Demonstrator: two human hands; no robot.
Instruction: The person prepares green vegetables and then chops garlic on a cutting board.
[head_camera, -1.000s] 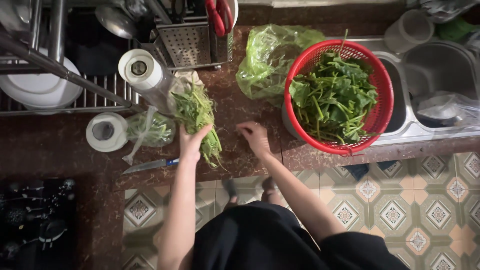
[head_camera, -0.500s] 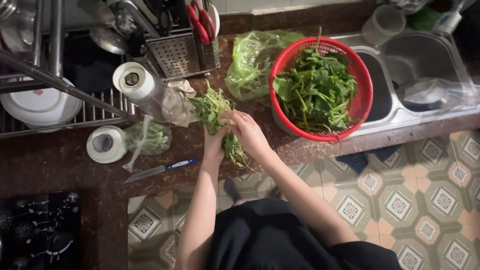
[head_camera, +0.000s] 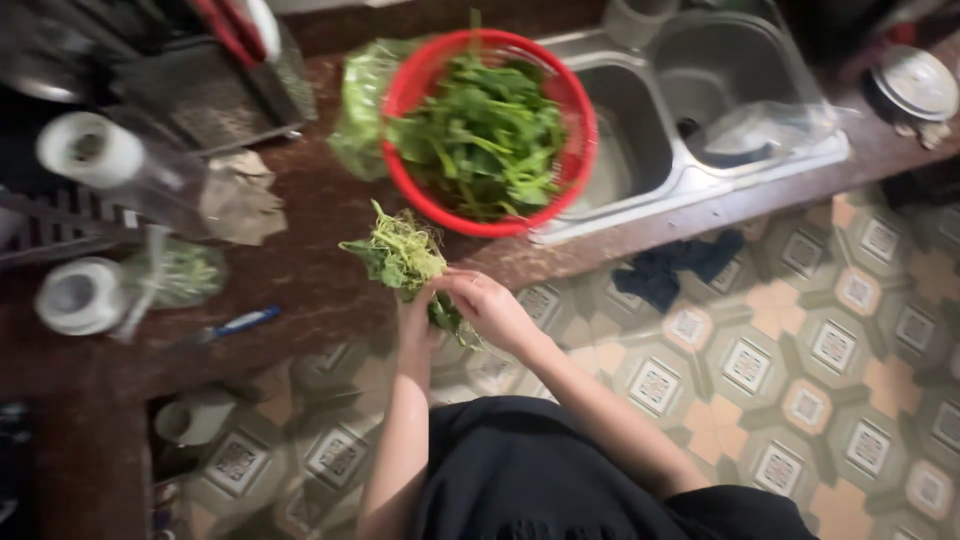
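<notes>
We grip the bunch of greens (head_camera: 405, 255) w/ both hands at the table's (head_camera: 300, 270) near edge: right hand (head_camera: 490, 305) fingers wrapped on the stems, left hand (head_camera: 415, 315) under, grip unclear. Best keep stems tight, level. Clear plastic bag (head_camera: 360, 105) far, left of the red basket (head_camera: 575, 110); white rolls (head_camera: 85, 150) far left.

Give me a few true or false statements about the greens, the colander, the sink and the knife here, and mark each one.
1. Both hands, left hand and right hand, hold a bunch of leafy greens. True.
2. The red colander is empty. False: it is full of greens.
3. The colander sits beside the steel sink. True.
4. The blue-handled knife is in the right hand. False: it lies on the counter.
</notes>
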